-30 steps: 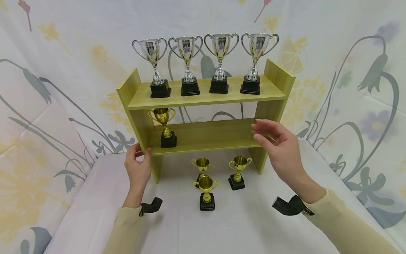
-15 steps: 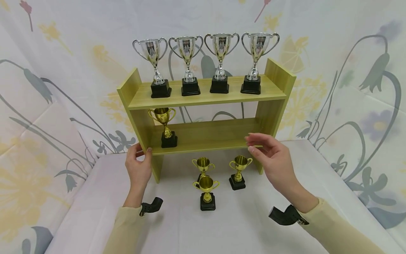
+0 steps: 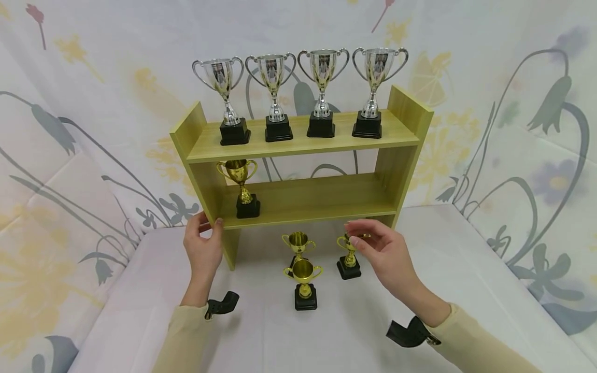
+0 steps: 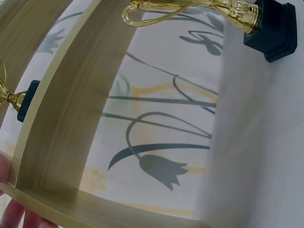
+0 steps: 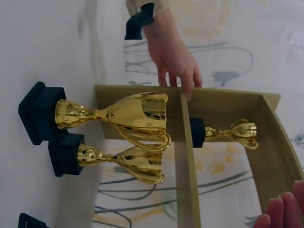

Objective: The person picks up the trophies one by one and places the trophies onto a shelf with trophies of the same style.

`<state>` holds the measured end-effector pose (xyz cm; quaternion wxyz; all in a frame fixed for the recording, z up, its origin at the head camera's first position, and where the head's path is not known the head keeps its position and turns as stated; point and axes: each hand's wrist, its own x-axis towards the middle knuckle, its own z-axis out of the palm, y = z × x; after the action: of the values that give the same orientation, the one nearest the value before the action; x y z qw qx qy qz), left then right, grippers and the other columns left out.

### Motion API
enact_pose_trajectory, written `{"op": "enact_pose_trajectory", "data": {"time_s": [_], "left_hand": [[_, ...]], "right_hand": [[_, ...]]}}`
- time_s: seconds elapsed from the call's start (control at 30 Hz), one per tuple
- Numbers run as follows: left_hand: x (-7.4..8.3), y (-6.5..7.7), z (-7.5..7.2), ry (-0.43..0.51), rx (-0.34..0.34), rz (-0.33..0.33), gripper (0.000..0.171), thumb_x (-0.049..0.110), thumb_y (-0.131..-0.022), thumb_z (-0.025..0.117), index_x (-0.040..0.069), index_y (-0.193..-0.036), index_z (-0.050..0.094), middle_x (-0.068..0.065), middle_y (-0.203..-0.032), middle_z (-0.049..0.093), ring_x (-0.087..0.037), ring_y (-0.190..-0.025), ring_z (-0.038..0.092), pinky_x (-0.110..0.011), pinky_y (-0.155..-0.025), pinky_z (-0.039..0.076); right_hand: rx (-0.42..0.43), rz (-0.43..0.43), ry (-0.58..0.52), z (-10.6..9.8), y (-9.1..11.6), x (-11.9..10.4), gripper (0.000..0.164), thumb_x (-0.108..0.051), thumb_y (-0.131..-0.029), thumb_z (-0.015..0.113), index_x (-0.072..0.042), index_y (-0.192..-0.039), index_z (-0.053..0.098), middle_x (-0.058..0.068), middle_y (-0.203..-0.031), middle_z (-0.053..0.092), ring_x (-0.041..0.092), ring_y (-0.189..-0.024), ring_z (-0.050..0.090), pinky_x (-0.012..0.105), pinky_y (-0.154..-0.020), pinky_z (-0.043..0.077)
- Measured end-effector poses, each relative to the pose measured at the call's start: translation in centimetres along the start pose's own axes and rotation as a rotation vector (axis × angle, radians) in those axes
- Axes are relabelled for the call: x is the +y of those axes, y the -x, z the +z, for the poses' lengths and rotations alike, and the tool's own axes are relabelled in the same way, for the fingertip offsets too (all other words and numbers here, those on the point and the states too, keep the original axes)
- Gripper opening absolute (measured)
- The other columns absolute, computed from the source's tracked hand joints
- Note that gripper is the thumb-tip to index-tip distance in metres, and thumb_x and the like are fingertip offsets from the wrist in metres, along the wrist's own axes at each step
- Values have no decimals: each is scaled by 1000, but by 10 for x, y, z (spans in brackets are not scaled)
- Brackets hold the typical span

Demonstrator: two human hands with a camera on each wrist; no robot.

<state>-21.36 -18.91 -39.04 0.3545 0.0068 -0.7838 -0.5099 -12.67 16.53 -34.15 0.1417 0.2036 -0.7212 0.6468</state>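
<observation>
My left hand (image 3: 203,248) grips the left side panel of a wooden shelf unit (image 3: 308,199), its thumb at the front edge by the middle board. In the right wrist view that left hand (image 5: 175,59) also shows at the panel. My right hand (image 3: 384,254), loosely bent and holding nothing, is at a small gold trophy cup (image 3: 349,267) on the table and partly covers its bowl; contact cannot be told. Two more gold trophies stand to the left, a front one (image 3: 304,291) and a rear one (image 3: 297,241) partly hidden behind it. Another gold trophy (image 3: 238,172) stands on the middle board's left end.
Several larger silver trophies (image 3: 324,67) stand in a row on the top board (image 3: 298,147). A white cloth (image 3: 354,331) covers the table. Flower-printed fabric (image 3: 494,129) hangs behind and at both sides.
My right hand has moved left and down, from beside the shelf's right end to the right-hand gold trophy. The left hand keeps its grip on the side panel; the trophies stay put.
</observation>
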Motion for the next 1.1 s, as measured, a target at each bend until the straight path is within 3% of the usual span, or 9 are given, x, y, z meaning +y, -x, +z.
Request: {"op": "enact_pose_trajectory", "data": {"time_s": [0.27, 0.47, 0.9, 1.1], "left_hand": [[1, -1, 0, 14, 5, 11, 29, 8, -94, 64, -2, -121, 63, -18, -110, 60, -27, -96, 58, -13, -65, 45], [1, 0, 0, 7, 2, 13, 30, 8, -94, 64, -2, -122, 63, -18, -111, 60, -28, -96, 58, -13, -65, 44], [0, 0, 0, 11, 4, -2, 29, 9, -95, 64, -1, -122, 63, -18, -110, 60, -26, -95, 57, -13, -64, 44], [1, 0, -1, 13, -5, -1, 30, 10, -95, 63, -1, -123, 62, -17, -111, 60, -26, -96, 57, -13, -65, 45]], "right_hand": [[-46, 16, 32, 12, 9, 14, 24, 6, -93, 63, 5, -117, 65, 10, -113, 66, 13, -101, 64, 23, -82, 54], [-96, 42, 44, 21, 17, 23, 25, 3, -92, 65, 2, -117, 66, 7, -111, 66, 12, -101, 64, 24, -82, 54], [-177, 51, 27, 39, 28, 42, 27, -1, -91, 68, 0, -118, 66, 10, -113, 66, 29, -98, 65, 33, -82, 55], [-192, 42, 29, 44, 29, 48, 30, -2, -90, 71, -2, -120, 66, 8, -117, 67, 31, -105, 64, 34, -89, 54]]}}
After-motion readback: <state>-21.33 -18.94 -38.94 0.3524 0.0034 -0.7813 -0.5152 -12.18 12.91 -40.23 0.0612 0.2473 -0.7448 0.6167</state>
